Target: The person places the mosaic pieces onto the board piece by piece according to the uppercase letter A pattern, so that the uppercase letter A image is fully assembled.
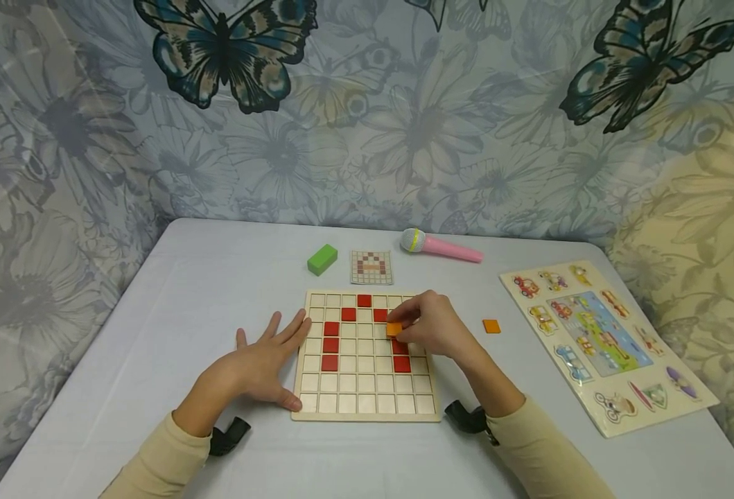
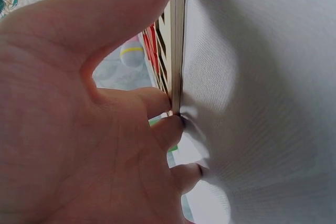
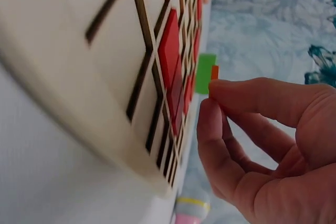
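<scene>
A pale wooden grid board (image 1: 367, 403) lies flat, with several red square tiles (image 1: 330, 345) set in its cells in two columns that meet at a peak. Against the board's left edge rests my left hand (image 1: 260, 364), fingers spread and thumb near the lower corner. My right hand (image 1: 434, 326) pinches an orange square tile (image 1: 394, 330) between thumb and fingertips over the board's right part. In the right wrist view, that orange tile (image 3: 214, 72) is seen edge-on, held apart from the board. The right hand partly covers some red tiles and cells.
Another orange tile (image 1: 491, 326) lies right of the board. Behind the board are a small pattern card (image 1: 371, 268), a green block (image 1: 322, 260) and a pink toy microphone (image 1: 450, 249). A picture puzzle board (image 1: 604, 416) lies at the table's right side.
</scene>
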Available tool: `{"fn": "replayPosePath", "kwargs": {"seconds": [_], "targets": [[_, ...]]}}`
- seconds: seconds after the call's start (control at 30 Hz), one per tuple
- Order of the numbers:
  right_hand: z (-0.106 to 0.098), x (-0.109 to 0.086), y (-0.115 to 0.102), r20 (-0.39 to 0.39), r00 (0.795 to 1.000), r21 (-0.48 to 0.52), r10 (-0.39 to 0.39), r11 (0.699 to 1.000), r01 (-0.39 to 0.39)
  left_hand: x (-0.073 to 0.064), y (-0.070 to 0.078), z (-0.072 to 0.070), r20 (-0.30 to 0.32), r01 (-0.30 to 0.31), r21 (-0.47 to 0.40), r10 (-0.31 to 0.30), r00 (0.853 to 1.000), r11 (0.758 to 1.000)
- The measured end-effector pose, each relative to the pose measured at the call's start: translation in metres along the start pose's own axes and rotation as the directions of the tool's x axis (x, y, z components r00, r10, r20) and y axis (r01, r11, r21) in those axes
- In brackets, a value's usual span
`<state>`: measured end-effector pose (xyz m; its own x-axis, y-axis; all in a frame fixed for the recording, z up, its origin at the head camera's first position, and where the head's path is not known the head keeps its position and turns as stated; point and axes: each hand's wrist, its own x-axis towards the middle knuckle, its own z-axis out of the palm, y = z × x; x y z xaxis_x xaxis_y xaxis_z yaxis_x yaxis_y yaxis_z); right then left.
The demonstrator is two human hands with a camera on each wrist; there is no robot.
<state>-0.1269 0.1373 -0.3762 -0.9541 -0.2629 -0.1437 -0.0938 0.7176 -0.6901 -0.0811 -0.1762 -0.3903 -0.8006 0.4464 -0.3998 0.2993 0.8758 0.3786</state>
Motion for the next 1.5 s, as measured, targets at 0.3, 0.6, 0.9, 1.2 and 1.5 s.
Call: {"fn": "replayPosePath", "kwargs": {"seconds": [0.3, 0.6, 0.9, 1.2, 1.5], "targets": [[0.013, 0.002, -0.015, 0.011, 0.999, 0.006, -0.035, 0.999, 0.035, 0.0, -0.001, 0.001, -0.002, -0.004, 0.002, 0.004, 1.0, 1.0], [0.023, 0.007, -0.027, 0.062, 0.997, 0.033, -0.051, 0.998, 0.049, 0.001, -0.002, 0.002, -0.005, -0.006, 0.001, 0.006, 1.0, 1.0], [0.036, 0.013, -0.036, 0.114, 0.992, 0.031, -0.059, 0.998, 0.056, 0.001, -0.001, 0.002, -0.004, 0.005, 0.004, -0.005, 1.0, 1.0], [0.046, 0.017, -0.043, 0.141, 0.987, 0.01, -0.074, 0.997, 0.074, 0.002, -0.001, 0.001, 0.0, 0.007, 0.009, -0.007, 1.0, 1.0], [0.051, 0.02, -0.048, 0.15, 0.985, -0.034, -0.086, 0.995, 0.092, 0.0, -0.002, 0.0, 0.0, -0.008, 0.0, 0.008, 1.0, 1.0]]}}
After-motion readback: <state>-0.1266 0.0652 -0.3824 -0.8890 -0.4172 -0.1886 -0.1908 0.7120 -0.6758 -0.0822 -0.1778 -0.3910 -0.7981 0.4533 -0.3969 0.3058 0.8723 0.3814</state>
